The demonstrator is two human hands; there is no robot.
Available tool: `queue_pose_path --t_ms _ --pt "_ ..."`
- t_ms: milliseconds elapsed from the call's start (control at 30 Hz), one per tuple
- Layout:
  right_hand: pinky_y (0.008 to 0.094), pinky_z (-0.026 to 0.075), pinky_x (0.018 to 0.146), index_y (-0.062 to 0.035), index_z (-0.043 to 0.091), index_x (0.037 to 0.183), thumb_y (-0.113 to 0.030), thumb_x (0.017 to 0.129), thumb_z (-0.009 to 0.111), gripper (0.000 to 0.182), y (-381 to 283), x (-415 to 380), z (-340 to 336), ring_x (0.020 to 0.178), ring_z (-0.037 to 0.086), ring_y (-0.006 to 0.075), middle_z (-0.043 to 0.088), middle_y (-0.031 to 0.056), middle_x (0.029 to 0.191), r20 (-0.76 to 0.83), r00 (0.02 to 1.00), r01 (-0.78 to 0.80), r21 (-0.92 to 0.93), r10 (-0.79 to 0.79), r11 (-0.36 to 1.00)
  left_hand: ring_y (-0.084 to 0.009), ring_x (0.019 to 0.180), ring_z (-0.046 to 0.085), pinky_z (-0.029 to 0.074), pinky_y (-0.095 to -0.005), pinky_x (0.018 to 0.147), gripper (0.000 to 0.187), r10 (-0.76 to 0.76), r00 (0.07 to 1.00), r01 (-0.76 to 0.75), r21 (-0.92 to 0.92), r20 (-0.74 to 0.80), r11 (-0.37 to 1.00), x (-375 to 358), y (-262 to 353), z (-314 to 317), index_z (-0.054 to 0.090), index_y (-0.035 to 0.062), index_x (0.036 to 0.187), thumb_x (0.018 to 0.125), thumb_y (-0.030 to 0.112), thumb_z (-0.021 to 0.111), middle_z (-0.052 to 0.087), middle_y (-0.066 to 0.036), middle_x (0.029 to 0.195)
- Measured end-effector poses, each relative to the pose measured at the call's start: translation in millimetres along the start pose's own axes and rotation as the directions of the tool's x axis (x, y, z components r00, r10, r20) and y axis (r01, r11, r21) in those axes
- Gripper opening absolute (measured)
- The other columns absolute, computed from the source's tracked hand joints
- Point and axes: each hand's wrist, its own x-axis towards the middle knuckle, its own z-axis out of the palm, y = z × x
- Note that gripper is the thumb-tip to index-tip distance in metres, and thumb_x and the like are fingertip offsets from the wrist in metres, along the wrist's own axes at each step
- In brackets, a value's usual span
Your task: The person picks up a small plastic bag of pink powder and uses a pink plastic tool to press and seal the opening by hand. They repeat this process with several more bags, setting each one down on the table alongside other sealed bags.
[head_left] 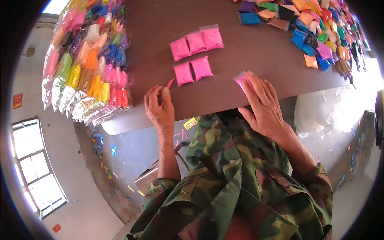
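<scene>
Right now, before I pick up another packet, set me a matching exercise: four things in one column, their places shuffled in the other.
Things:
1. Right hand
2. Five pink packets
3. Long, mixed-colour bagged pieces
4. Small mixed-colour packets

Places:
A. Piled along the left side of the table
B. In two rows, between the two piles
C. Spread over the table's right side
D. At a single pink packet, near the table's front edge

Pairs: 1-D; 2-B; 3-A; 4-C
</scene>
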Motion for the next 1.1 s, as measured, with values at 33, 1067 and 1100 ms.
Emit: queue_pose_path --t_ms 33,1067,1100 --pt "0.054 0.031 0.123 0.0017 0.044 0.157 -0.033 0.092 0.075 0.079 1.6 -0.2 -2.8 0.15 0.041 0.0383 0.04 0.0193 0.165 -0.02 1.0 -0.022 -0.029 0.021 0.999 -0.0324 0.106 0.07 0.056 -0.0433 0.09 0.019 -0.003 1.0 0.003 0.005 0.009 1.0 0.1 1.0 -0.6 0.073 0.0018 0.106 0.098 0.019 0.076 0.073 -0.014 0.115" --pt "0.0527 0.039 0.118 -0.0032 0.059 0.146 -0.027 0.077 0.088 0.078 -0.4 2.5 -0.1 0.145 0.048 0.0291 0.051 0.0119 0.156 -0.007 0.999 0.038 -0.038 -0.038 0.999 -0.0258 0.079 0.07 0.054 -0.0395 0.07 0.01 -0.132 0.977 0.123 0.065 0.165 0.99 6.1 17.2 -29.4 0.07 0.0035 0.103 0.103 0.013 0.069 0.072 -0.012 0.092" --pt "0.0523 0.039 0.117 -0.0033 0.059 0.145 -0.028 0.078 0.087 0.077 0.6 1.9 -0.3 0.145 0.048 0.0289 0.051 0.0118 0.156 0.001 0.999 0.041 -0.062 -0.041 0.997 -0.0244 0.074 0.069 0.054 -0.0385 0.066 0.011 -0.204 0.962 0.204 0.019 0.18 0.979 5.7 24.8 -31.9 0.069 0.0037 0.103 0.105 0.014 0.068 0.071 -0.011 0.088"
